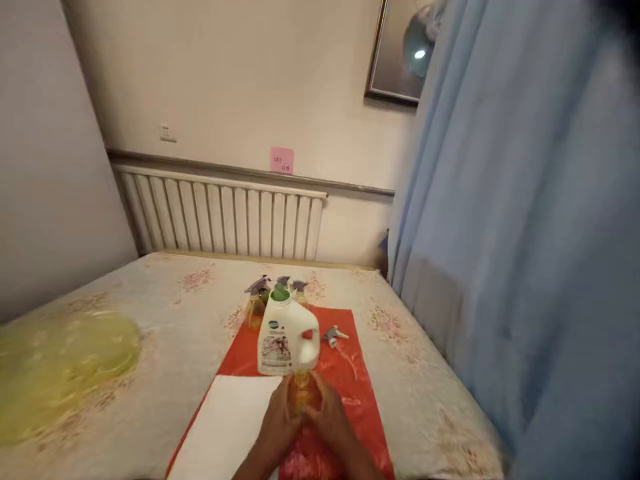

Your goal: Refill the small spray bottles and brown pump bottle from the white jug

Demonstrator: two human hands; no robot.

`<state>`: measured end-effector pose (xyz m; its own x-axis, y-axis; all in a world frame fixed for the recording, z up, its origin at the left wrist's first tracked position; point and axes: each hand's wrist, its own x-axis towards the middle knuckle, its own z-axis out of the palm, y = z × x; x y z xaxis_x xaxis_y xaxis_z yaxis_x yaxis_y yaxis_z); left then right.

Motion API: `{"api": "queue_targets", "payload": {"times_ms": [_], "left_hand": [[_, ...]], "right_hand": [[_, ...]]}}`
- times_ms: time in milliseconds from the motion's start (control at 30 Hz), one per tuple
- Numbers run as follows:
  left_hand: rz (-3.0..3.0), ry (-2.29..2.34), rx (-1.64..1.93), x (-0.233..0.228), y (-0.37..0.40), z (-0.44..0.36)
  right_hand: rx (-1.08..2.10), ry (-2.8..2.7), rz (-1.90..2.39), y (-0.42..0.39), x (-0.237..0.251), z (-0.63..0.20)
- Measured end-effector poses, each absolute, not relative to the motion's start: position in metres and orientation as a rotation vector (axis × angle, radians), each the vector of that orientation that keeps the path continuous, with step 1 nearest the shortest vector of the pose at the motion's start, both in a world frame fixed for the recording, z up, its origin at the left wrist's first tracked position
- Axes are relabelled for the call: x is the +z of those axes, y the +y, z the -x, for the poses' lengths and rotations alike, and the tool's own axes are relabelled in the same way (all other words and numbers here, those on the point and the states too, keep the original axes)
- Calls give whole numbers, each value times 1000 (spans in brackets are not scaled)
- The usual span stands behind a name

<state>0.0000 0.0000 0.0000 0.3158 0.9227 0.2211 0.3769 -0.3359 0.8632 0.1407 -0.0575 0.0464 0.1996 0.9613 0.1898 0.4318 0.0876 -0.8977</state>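
Amber liquid shows through the small clear bottle [301,392] that both hands clasp at the near edge of the red mat [345,373]. The left hand [281,417] wraps its left side and the right hand [327,415] its right, fingers curled against it and meeting in front; neither is nearer than the other. The bottle stands roughly upright, its long axis vertical, though blur hides its top. Just beyond it, touching or nearly so, stands the white detergent jug [287,337] with a green cap. A loose spray trigger [334,334] lies to the right, spray bottles [260,300] farther back, white paper [225,420] to the left.
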Motion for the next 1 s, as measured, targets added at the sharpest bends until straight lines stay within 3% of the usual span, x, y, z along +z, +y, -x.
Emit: {"api": "queue_targets", "payload": {"times_ms": [400, 1000], "left_hand": [[-1918, 1137, 926, -31, 10, 10], [-2117, 1201, 1010, -22, 9, 8]], "right_hand": [[749, -1336, 1501, -46, 23, -144], [739, -1314, 1510, -45, 32, -143]]}}
